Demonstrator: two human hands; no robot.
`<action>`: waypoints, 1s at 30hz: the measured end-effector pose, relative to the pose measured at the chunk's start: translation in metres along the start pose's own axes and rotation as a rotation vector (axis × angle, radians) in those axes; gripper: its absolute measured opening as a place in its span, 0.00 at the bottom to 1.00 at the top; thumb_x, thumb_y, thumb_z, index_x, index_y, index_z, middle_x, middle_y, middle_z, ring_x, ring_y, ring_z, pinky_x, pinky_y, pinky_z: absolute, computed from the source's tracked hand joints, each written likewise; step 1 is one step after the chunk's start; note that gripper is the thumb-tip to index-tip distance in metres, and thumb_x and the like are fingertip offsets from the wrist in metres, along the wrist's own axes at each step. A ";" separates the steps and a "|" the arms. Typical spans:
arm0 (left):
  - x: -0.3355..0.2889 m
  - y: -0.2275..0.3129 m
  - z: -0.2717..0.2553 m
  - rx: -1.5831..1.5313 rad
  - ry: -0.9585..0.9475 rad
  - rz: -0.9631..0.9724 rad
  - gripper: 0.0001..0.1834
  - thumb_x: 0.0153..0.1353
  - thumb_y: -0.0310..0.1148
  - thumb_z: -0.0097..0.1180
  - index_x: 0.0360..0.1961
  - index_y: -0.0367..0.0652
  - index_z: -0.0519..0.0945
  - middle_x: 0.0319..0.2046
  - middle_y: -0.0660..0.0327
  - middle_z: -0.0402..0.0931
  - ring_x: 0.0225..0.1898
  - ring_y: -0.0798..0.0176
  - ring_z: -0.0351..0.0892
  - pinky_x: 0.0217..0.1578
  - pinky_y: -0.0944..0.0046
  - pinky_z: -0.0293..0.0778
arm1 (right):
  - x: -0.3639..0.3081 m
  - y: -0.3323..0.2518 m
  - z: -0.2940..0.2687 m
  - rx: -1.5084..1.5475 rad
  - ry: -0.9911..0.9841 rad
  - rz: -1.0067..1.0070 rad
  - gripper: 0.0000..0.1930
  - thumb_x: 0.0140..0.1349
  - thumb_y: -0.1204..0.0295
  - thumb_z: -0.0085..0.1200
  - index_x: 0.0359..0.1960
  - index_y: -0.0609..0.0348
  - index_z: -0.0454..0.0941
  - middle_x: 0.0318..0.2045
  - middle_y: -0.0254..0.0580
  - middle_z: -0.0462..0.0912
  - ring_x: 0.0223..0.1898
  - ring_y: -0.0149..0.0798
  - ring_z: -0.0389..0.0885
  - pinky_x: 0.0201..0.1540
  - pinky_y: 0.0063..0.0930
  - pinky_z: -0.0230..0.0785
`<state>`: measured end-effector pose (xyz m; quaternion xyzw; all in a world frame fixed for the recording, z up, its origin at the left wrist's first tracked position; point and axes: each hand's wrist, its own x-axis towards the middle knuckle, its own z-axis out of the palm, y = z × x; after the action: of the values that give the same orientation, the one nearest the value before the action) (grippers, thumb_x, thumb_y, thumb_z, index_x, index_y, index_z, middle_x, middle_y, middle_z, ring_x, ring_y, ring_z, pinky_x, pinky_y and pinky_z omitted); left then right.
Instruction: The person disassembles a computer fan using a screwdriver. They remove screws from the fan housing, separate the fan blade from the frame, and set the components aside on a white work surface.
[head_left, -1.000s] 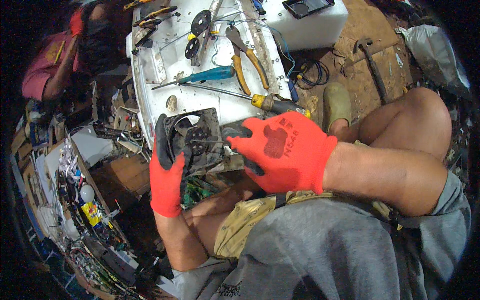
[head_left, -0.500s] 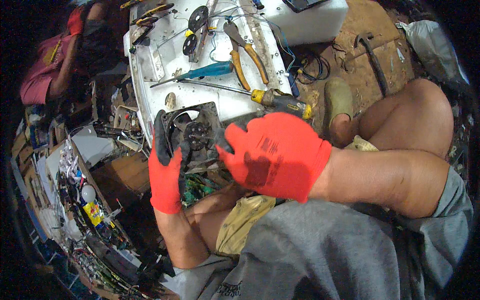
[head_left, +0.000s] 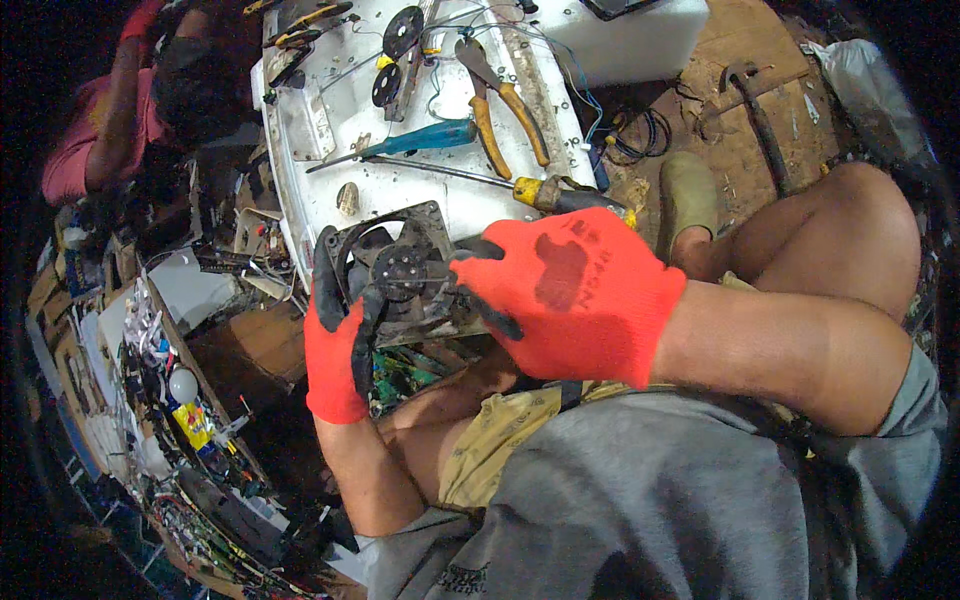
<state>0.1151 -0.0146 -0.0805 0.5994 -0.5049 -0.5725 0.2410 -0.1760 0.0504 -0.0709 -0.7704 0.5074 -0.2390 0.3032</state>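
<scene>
A dirty black square cooling fan [head_left: 432, 228] is tilted up at the near edge of the white work surface, its round hub facing me. My left hand [head_left: 340, 330], in a red glove with black-coated fingers, grips the fan's left side, thumb near the hub. Pinched in my right hand [head_left: 570, 295], gloved alike, is a thin metal-shafted tool [head_left: 432, 279]. Its shaft points left and its tip meets the small holes of the hub. The glove hides whatever handle it has.
Across the white surface [head_left: 400, 185] lie a blue screwdriver [head_left: 420, 140], a yellow-and-black screwdriver [head_left: 550, 193] and orange-handled pliers [head_left: 508, 110]. A hammer [head_left: 760, 130] rests on the brown board at right. Scrap and boards [head_left: 190, 400] fill the left; another person [head_left: 115, 130] is at upper left.
My right hand has turned, its fingers now lower beside the hub and the tool's shaft more visible. The fan sits slightly more face-up. The other person's arm has shifted upward.
</scene>
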 end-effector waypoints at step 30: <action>-0.008 0.012 0.013 0.128 0.056 0.046 0.38 0.62 0.15 0.51 0.74 0.36 0.59 0.69 0.53 0.65 0.67 0.60 0.66 0.66 0.62 0.61 | -0.018 -0.013 0.014 -0.054 -0.034 -0.133 0.19 0.52 0.63 0.58 0.47 0.51 0.82 0.34 0.39 0.77 0.33 0.42 0.81 0.30 0.37 0.73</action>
<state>0.1002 -0.0083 -0.0691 0.6177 -0.5472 -0.5164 0.2289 -0.1653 0.0736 -0.0727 -0.8143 0.4560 -0.2317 0.2743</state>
